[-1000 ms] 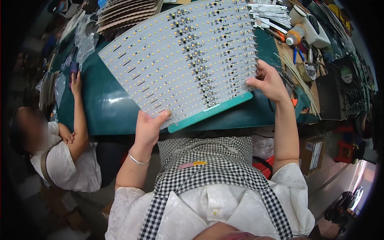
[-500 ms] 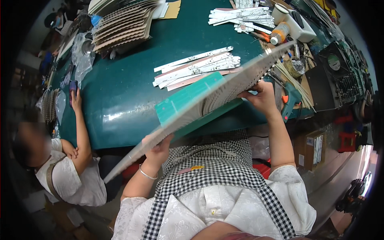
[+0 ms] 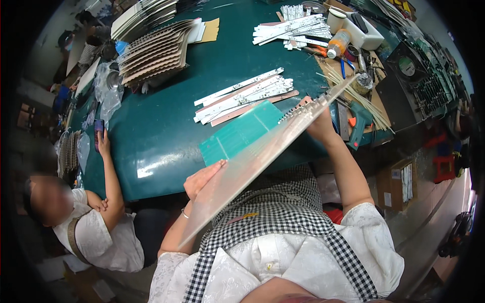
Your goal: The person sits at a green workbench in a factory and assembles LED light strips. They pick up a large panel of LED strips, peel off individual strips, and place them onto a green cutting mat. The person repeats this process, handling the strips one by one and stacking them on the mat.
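A large thin pale board (image 3: 265, 154) slants up in front of my apron, with a row of small dark teeth along part of its far right edge. My left hand (image 3: 202, 181) is closed on its left part, fingers lying along the far side. Farther right, my right hand (image 3: 321, 125) grips the other end, partly hidden by the board. Just beyond the board, a teal mat (image 3: 241, 129) lies on the dark green table (image 3: 166, 121). White speckled and brownish strips (image 3: 247, 93) are piled behind that mat.
A stack of wavy-edged boards (image 3: 154, 55) stands at the far left. More white strips (image 3: 293, 29), an orange-capped bottle (image 3: 338, 44), a green glue gun (image 3: 360, 123) and thin sticks (image 3: 371, 103) lie right. At left, a seated person holds a phone (image 3: 99, 132).
The board has turned and tilted, so a smooth pale face now shows toward me. My left hand has moved to the board's far side, and the right hand has shifted slightly left and down.
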The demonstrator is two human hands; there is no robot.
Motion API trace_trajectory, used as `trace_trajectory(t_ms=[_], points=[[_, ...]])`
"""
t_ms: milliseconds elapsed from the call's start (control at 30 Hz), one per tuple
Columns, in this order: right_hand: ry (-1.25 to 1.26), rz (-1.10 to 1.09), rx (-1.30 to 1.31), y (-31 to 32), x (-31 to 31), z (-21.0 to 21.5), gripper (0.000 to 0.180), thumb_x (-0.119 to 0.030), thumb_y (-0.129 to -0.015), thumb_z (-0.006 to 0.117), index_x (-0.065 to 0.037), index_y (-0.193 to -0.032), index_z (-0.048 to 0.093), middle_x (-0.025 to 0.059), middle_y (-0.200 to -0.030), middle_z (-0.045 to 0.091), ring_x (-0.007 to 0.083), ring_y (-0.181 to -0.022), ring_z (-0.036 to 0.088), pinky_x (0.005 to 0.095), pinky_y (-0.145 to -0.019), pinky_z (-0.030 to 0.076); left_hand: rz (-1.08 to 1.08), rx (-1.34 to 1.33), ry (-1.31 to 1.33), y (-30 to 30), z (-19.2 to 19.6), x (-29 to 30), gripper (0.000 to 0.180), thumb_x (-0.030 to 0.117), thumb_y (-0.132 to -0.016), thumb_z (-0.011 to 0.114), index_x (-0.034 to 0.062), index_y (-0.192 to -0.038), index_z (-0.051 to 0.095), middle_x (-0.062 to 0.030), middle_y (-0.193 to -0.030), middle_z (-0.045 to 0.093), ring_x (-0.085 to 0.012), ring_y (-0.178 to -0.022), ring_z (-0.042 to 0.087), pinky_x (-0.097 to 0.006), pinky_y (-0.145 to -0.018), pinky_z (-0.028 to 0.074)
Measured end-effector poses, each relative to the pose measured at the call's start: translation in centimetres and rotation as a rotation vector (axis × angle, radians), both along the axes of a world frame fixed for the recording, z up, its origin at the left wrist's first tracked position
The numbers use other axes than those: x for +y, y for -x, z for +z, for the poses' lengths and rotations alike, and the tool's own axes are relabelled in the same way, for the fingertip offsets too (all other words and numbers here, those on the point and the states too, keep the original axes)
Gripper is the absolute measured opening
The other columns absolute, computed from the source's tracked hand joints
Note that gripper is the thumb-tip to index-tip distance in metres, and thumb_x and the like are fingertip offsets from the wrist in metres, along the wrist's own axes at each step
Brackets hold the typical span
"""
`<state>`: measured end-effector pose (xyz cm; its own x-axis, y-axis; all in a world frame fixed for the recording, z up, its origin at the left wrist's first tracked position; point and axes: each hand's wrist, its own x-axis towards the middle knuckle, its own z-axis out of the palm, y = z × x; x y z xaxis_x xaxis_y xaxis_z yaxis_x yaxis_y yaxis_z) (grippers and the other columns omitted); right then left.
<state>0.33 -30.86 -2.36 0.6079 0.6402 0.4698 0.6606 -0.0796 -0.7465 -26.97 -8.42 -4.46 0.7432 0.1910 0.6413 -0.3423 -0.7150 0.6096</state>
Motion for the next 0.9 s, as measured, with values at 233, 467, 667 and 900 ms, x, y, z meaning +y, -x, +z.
trace_trajectory(t_ms=[233, 467, 667, 900], points=[[-0.116, 0.166, 0.471, -0.2, -0.5, -0.7, 0.017, -0.010, -0.078, 0.071, 0.000, -0.090, 0.064, 0.0104, -0.092, 0.069, 0.0153, -0.080, 0.065, 0.0266, -0.075, 0.052, -0.096, -0.105, -0.175, -0.8, 1.2, -0.2, 0.020, 0.011, -0.082, 0.063, -0.0044, -0.095, 0.066, -0.0209, -0.093, 0.069, -0.0320, -0.088, 0.070, -0.033, -0.071, 0.058], [-0.059, 0.029, 0.639, 0.4, -0.1, -1.2, 0.016, -0.005, -0.084, 0.068, 0.001, -0.098, 0.063, 0.0080, -0.090, 0.067, 0.0116, -0.080, 0.063, 0.0242, -0.071, 0.051, -0.097, -0.114, -0.357, -0.4, 1.0, 0.0, 0.018, 0.009, -0.080, 0.061, -0.0012, -0.093, 0.069, -0.0184, -0.096, 0.070, -0.0307, -0.093, 0.069, -0.030, -0.067, 0.055], [-0.113, -0.035, 0.760, 0.9, 0.5, -0.4, 0.021, -0.001, -0.082, 0.068, 0.003, -0.102, 0.062, 0.0069, -0.086, 0.067, 0.0090, -0.075, 0.062, 0.0216, -0.067, 0.050, -0.131, -0.099, -0.354, -0.4, 1.6, 0.0, 0.018, 0.009, -0.079, 0.061, -0.0001, -0.092, 0.070, -0.0171, -0.097, 0.070, -0.0307, -0.096, 0.068, -0.031, -0.069, 0.056], [-0.027, -0.016, 0.795, -0.9, 0.1, -0.7, 0.040, 0.001, -0.081, 0.066, 0.005, -0.119, 0.054, 0.0075, -0.083, 0.068, 0.0079, -0.071, 0.063, 0.0202, -0.061, 0.048, -0.067, 0.025, -0.177, -0.5, 2.8, -0.1, 0.018, 0.005, -0.080, 0.062, -0.0039, -0.094, 0.068, -0.0167, -0.095, 0.070, -0.0293, -0.089, 0.069, -0.032, -0.072, 0.057]])
